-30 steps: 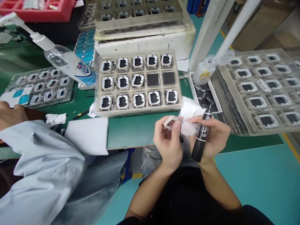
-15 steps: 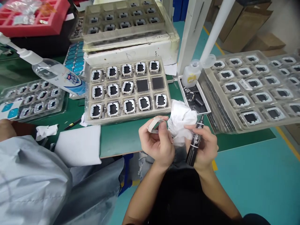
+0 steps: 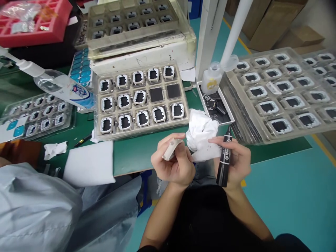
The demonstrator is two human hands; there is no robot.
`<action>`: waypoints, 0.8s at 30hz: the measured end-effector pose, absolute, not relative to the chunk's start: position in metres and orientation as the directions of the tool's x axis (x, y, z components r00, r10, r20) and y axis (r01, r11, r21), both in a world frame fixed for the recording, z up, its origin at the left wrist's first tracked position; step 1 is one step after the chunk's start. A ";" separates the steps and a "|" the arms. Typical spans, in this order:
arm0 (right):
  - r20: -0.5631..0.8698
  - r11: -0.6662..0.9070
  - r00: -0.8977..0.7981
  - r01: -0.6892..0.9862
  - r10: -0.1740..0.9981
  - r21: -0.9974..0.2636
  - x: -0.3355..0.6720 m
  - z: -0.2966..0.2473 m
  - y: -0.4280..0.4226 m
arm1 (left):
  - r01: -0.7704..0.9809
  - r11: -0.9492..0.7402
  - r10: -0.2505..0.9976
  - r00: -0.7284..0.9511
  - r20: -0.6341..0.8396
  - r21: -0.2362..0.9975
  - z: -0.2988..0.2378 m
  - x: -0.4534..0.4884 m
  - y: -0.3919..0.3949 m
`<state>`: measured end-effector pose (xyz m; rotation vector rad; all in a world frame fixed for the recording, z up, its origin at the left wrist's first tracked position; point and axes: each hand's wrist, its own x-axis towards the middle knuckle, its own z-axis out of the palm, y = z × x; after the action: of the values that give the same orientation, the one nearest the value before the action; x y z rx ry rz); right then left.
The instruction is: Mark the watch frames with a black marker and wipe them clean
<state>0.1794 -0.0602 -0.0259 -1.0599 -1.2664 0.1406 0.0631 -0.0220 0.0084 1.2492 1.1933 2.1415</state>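
My left hand [image 3: 175,164] is closed on a small pale watch case frame [image 3: 172,148], tilted with its edge toward me. In my right hand [image 3: 235,162] is a black marker [image 3: 224,161], its dark tip pointing up. A crumpled white cloth [image 3: 201,132] bunches between the two hands, and my right fingers press on its near side. Beyond my hands lies a clear plastic tray [image 3: 143,130] of similar frames, with two of its pockets showing only dark squares. Each remaining pocket holds a white-rimmed frame [image 3: 159,114].
Right of the cloth, a white box [image 3: 231,119] holds dark parts and a small bottle [image 3: 211,78]. Stacked trays [image 3: 258,138] rise at the right. A pump bottle [image 3: 64,87] leans at the left. A co-worker's sleeve [image 3: 39,206] is close on my left, by a white pad [image 3: 89,163].
The frame in my left hand has turned so its outer side shows more. My right hand has shifted slightly right with the marker, which now stands more upright.
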 end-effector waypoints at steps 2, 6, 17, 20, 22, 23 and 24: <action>0.712 0.570 0.417 0.427 0.565 -0.702 0.174 -0.027 -0.053 | 0.053 -0.556 0.702 -0.505 0.502 0.830 0.006 0.066 -0.029; 0.708 0.580 0.467 0.409 0.530 -0.705 0.161 -0.017 -0.043 | -0.033 -0.542 0.746 -0.479 0.462 0.840 0.000 0.076 -0.045; 0.581 0.623 0.520 0.115 0.626 -0.774 0.131 0.001 -0.020 | -0.171 -0.494 0.800 -0.473 0.369 0.853 -0.008 0.084 -0.053; 0.568 0.634 0.557 0.094 0.606 -0.768 0.135 0.002 -0.011 | -0.148 -0.529 0.775 -0.485 0.405 0.836 -0.011 0.080 -0.048; 0.542 0.631 0.565 0.049 0.622 -0.774 0.138 0.005 -0.007 | -0.161 -0.525 0.789 -0.460 0.407 0.835 -0.010 0.074 -0.043; 0.534 0.628 0.566 0.038 0.628 -0.778 0.139 0.006 -0.007 | -0.179 -0.505 0.809 -0.438 0.391 0.844 -0.009 0.071 -0.039; 0.533 0.621 0.560 0.042 0.634 -0.783 0.140 0.006 -0.007 | -0.202 -0.469 0.837 -0.411 0.361 0.860 -0.007 0.066 -0.035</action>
<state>0.1401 -0.0071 0.0062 -0.8463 -0.9258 0.4029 0.0662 -0.0354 -0.0072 1.0829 0.9873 1.9419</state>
